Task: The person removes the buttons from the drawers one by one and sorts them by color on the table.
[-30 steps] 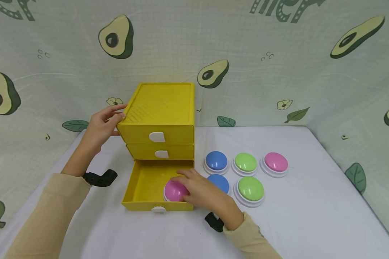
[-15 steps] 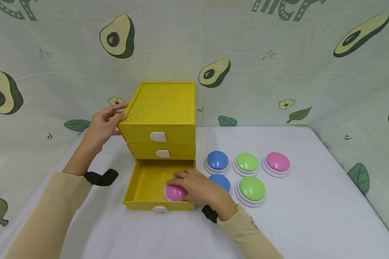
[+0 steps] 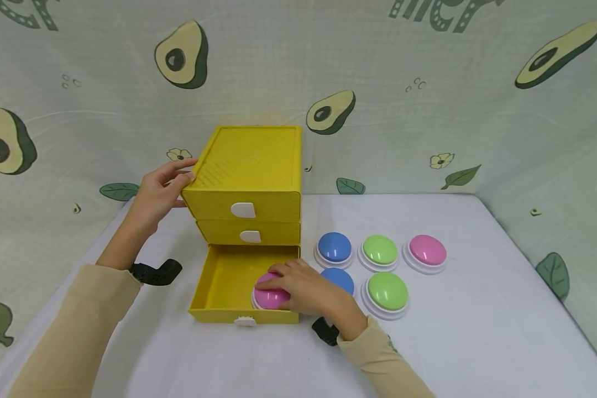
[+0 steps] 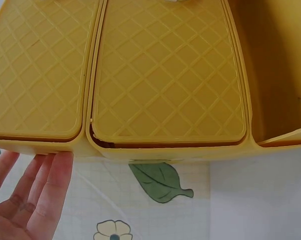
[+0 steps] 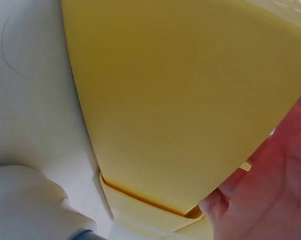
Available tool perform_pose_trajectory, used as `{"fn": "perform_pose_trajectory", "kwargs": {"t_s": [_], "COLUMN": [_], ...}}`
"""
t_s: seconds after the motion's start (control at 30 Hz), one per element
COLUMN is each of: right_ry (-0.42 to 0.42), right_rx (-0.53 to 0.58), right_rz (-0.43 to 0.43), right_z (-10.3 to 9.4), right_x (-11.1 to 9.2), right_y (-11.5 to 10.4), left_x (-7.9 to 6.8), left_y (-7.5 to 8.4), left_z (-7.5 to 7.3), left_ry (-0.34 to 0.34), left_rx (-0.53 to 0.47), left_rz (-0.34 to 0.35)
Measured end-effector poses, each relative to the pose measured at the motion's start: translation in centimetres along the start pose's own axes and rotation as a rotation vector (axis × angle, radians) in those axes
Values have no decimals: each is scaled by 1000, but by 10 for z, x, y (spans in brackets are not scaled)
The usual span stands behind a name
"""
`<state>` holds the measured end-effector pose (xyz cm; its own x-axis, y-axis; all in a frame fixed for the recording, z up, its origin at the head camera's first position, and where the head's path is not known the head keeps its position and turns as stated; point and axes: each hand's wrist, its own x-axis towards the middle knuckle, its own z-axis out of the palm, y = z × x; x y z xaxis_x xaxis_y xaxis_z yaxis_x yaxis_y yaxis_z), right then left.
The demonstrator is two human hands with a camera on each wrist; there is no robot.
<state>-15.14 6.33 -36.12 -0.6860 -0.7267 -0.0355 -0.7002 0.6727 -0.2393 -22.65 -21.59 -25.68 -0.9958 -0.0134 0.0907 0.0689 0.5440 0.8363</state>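
A yellow drawer cabinet (image 3: 249, 160) stands on the table with its bottom drawer (image 3: 219, 279) pulled out. In that drawer, at the front right, sits a pink dome button (image 3: 270, 298) on a white base. My right hand (image 3: 308, 290) reaches over the drawer's right wall and holds the button, fingers across its dome and thumb at its near side. The right wrist view shows mostly the cabinet's yellow side, with part of the hand (image 5: 270, 200); the button is hidden there. My left hand (image 3: 159, 190) steadies the cabinet's upper left side, its fingers (image 4: 55, 185) fairly straight.
Right of the cabinet stand two blue dome buttons (image 3: 334, 247), the nearer partly behind my right hand, two green ones (image 3: 387, 291) and another pink one (image 3: 428, 250). The two upper drawers (image 3: 244, 205) are closed. A printed avocado cloth (image 3: 403, 138) hangs behind the table.
My right hand's fingers have shifted on the pink dome and now lie further across its top. The button stays in the drawer. My left hand keeps its place on the cabinet.
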Motion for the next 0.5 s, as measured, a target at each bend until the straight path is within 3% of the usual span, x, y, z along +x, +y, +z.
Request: {"fn": "perform_pose_trajectory", "kwargs": {"t_s": [0.3,0.5], "right_ry": [29,76], "right_rx": [4,68], "right_rz": [-9,-28], "right_z": [1,-1], "right_x": [-2,-3], "right_y": [0,2], "left_x": [-1,-1], "left_y": [0,0], "left_z": [0,0], "left_ry": [8,1], "left_rx": [4,2], "left_rz": [11,9]}}
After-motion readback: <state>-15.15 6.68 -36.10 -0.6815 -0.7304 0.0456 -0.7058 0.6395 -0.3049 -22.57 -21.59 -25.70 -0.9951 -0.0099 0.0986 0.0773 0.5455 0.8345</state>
